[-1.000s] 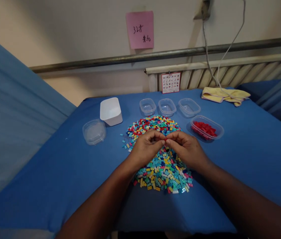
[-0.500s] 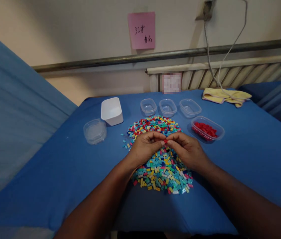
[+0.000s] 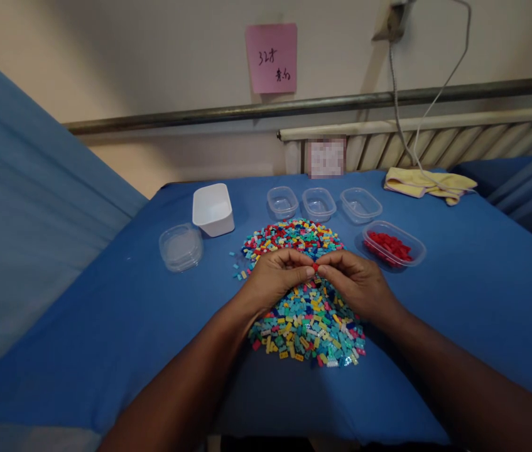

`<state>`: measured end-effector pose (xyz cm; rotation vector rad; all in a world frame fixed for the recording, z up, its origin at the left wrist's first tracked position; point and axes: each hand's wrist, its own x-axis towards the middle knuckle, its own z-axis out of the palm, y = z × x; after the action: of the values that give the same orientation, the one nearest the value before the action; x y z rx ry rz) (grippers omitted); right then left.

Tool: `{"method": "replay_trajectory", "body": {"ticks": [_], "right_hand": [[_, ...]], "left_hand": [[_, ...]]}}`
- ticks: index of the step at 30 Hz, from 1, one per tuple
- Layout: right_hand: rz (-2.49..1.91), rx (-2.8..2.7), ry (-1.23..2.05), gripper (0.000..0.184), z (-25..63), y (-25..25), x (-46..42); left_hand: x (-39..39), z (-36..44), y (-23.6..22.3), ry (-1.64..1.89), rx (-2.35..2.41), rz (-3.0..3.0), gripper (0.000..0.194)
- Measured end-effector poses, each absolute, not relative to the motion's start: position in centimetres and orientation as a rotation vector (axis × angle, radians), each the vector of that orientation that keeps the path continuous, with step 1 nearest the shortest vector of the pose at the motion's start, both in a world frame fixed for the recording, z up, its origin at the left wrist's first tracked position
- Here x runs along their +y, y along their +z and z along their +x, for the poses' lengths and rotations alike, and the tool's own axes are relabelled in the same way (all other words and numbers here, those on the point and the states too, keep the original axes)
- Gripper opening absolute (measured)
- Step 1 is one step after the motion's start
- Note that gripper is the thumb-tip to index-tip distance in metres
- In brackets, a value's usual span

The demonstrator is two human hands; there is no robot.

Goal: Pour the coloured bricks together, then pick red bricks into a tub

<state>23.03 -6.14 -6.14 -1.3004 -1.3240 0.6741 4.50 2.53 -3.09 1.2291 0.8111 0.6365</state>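
Over a spread-out pile of small toy bricks (image 3: 310,314) in many colours, my two hands meet fingertip to fingertip. A red toy brick (image 3: 315,267) shows between them, mostly covered by the fingers. My left hand (image 3: 279,276) pinches it from the left with thumb and forefinger. From the other side, the thumb and forefinger of my right hand (image 3: 353,279) are closed on the same brick. Just beyond my right hand stands a clear tub (image 3: 417,252) with red bricks (image 3: 388,245) inside.
Three clear plastic tubs (image 3: 319,204) stand in a row behind the pile. A white box (image 3: 216,223) and stacked clear lids or tubs (image 3: 181,248) are at the left. A yellow cloth (image 3: 423,182) lies at the back right, with a white cable (image 3: 439,94) hanging to it.
Both hands stay together over the pile, and slightly more of the red brick shows between the fingertips. The whole view has shifted slightly.
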Motion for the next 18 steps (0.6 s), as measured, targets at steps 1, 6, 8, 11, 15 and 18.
{"method": "replay_trajectory", "body": {"ticks": [1, 6, 8, 11, 15, 18], "right_hand": [[-1.300, -1.303, 0.693, 0.014, 23.00, -6.24, -6.14], [-1.301, -1.239, 0.717, 0.015, 22.84, -6.57, -6.07], [-1.296, -1.202, 0.726, 0.017, 22.65, -6.55, -5.98], [-1.257, -1.121, 0.768, 0.021, 22.31, -6.32, -5.86], [-1.173, -1.076, 0.881, 0.020, 22.13, -5.82, -5.88], [-1.141, -1.085, 0.872, 0.017, 22.22, -5.60, -5.97]], "left_hand": [[2.49, 4.51, -3.13, 0.640, 0.810, 1.228, 0.033], [2.39, 4.78, -3.42, 0.662, 0.810, 1.190, 0.033], [2.38, 4.99, -3.42, 0.675, 0.808, 1.170, 0.035], [2.30, 5.28, -3.29, 0.708, 0.791, 1.129, 0.037], [2.08, 5.36, -3.28, 0.710, 0.744, 1.048, 0.041], [1.98, 5.23, -3.45, 0.672, 0.722, 1.008, 0.044]]}}
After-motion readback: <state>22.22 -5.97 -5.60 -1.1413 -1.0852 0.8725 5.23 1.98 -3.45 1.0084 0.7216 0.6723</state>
